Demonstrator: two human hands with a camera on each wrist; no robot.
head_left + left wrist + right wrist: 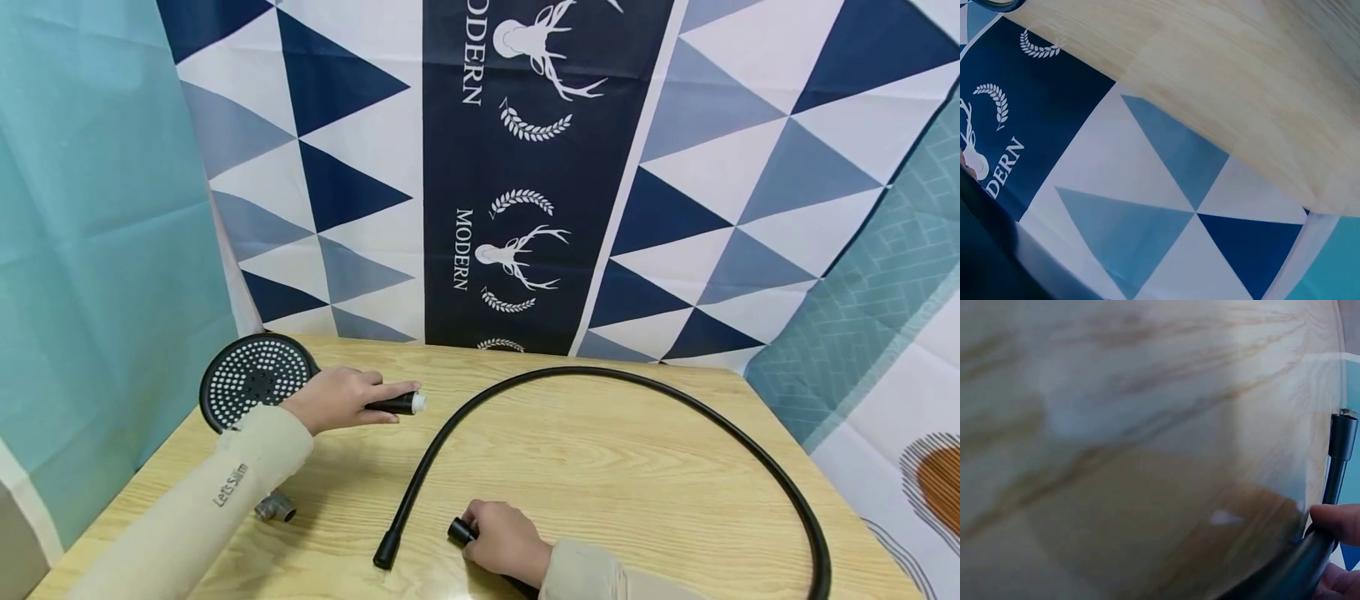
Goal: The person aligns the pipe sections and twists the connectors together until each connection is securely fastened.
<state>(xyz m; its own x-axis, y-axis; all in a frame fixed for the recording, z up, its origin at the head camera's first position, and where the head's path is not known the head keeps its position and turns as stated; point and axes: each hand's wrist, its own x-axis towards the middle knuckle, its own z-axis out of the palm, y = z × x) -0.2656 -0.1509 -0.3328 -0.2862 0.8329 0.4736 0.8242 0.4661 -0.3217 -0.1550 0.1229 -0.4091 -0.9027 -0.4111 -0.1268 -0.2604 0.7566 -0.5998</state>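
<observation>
My left hand point(348, 398) grips the handle of a black shower head point(258, 379) at the left, above the table. Its round face with pale nozzles is turned towards the head camera, and the handle's white threaded tip point(418, 403) sticks out past the fingers. At the near edge my right hand point(504, 540) grips a black shower hose point(600, 372) just behind its end connector point(461, 531). The hose's other end point(387, 550) lies on the table, left of that hand. In the right wrist view, the thumb point(1338, 522) presses on the black hose.
A small grey metal fitting point(275, 506) lies on the wooden table point(600, 483), partly behind the left sleeve. The hose arches across the table and leaves view at the lower right. Patterned cloth point(360, 167) hangs behind the table, with teal cloth point(97, 208) at the left.
</observation>
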